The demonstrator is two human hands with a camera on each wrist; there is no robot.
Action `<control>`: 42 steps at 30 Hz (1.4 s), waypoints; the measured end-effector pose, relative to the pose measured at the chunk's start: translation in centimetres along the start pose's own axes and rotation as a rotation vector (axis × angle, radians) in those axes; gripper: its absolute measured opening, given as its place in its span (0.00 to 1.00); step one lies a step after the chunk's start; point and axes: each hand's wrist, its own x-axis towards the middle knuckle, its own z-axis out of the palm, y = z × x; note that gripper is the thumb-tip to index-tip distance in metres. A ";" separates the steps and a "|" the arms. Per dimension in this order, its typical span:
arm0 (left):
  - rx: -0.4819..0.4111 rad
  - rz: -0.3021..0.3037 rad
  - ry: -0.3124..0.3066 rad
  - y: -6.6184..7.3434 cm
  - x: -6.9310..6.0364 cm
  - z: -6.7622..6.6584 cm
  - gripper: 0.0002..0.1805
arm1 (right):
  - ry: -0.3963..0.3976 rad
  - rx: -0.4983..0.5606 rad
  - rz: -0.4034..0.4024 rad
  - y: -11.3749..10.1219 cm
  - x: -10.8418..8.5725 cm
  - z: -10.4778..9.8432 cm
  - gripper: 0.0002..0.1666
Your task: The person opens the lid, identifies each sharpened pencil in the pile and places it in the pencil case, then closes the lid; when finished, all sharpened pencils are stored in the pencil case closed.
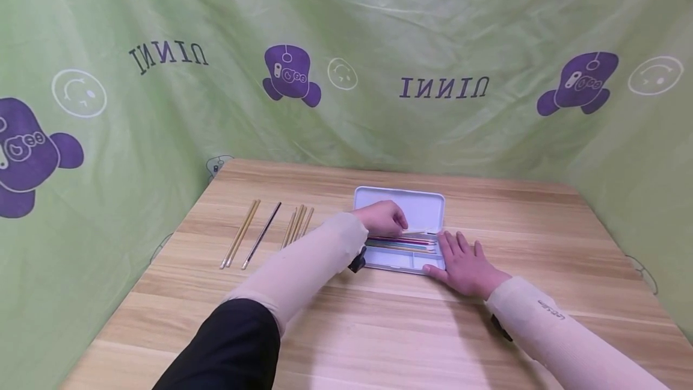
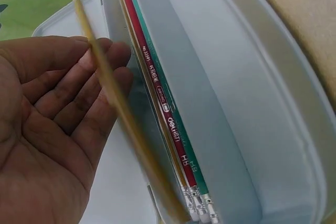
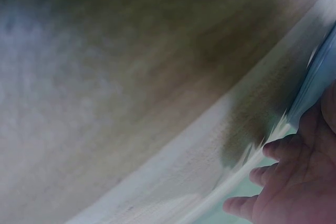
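Note:
An open white pencil case (image 1: 399,268) lies on the table, its lid (image 1: 425,206) tipped back. My left hand (image 1: 383,218) is above it, pinching a yellow-brown pencil (image 2: 124,111) between thumb and fingers. That pencil slants over the case and looks blurred in the left wrist view. Inside the long compartment lie a red pencil (image 2: 157,87), a green pencil (image 2: 181,135) and a wood-coloured one beside them, eraser ends together. My right hand (image 1: 465,263) rests at the case's right end with straight, spread fingers; the right wrist view shows little of the case.
On the table's left side lie two yellow-brown pencils (image 1: 240,233), a dark pencil (image 1: 262,235) and several more wood-coloured pencils (image 1: 296,226), partly behind the left forearm. A green printed curtain (image 1: 379,125) hangs behind the wooden table (image 1: 514,221).

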 end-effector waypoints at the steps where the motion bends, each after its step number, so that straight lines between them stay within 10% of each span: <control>1: -0.008 -0.002 0.005 0.0 -0.1 0.0 0.11 | -0.002 -0.002 0.002 -0.1 -0.1 -0.1 0.60; 12: -0.232 -0.023 0.116 -0.9 -3.4 -2.2 0.13 | 0.005 0.023 -0.003 0.7 0.3 0.5 0.64; 21: -0.475 -0.138 0.294 -4.5 -7.9 -4.3 0.15 | 0.002 0.011 -0.013 -0.1 -0.1 0.0 0.62; 27: -0.529 -0.276 0.336 -5.5 -10.1 -4.1 0.15 | 0.013 0.019 -0.023 0.5 0.1 0.7 0.63; 42: -0.640 -0.387 0.576 -10.3 -16.1 -5.6 0.20 | 0.023 0.042 -0.037 0.7 0.1 0.8 0.63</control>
